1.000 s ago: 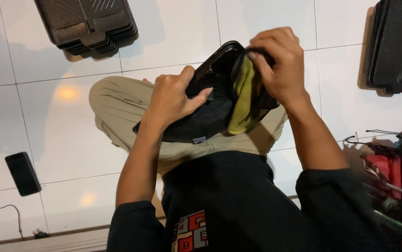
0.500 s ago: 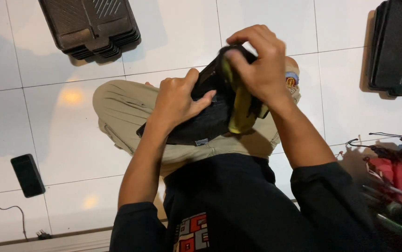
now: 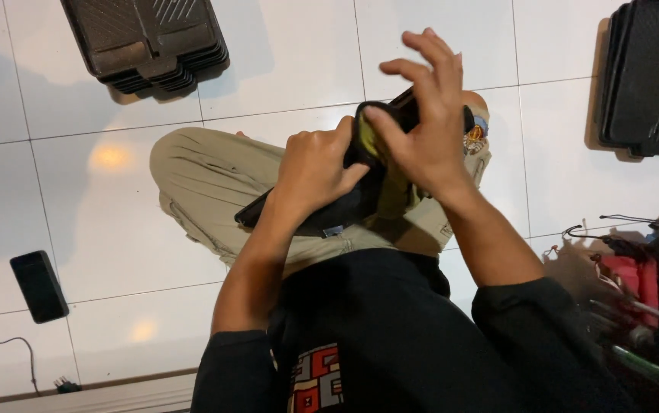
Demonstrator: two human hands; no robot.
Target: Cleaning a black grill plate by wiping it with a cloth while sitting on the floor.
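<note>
Black flexible moulded tray (image 3: 322, 210) at frame centre, over lap. Left hand (image 3: 316, 170) clenched on tray edge; right hand (image 3: 429, 138) pinching yellow-green cloth (image 3: 379, 164) against it. Keep left grip firm, rub evenly.

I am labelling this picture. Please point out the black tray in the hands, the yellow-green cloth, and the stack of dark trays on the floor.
black tray (image 3: 322, 218): head view, lower edge over the lap.
yellow-green cloth (image 3: 371, 145): head view, upper fold.
stack of dark trays (image 3: 146, 34): head view, top tray's face.
</note>
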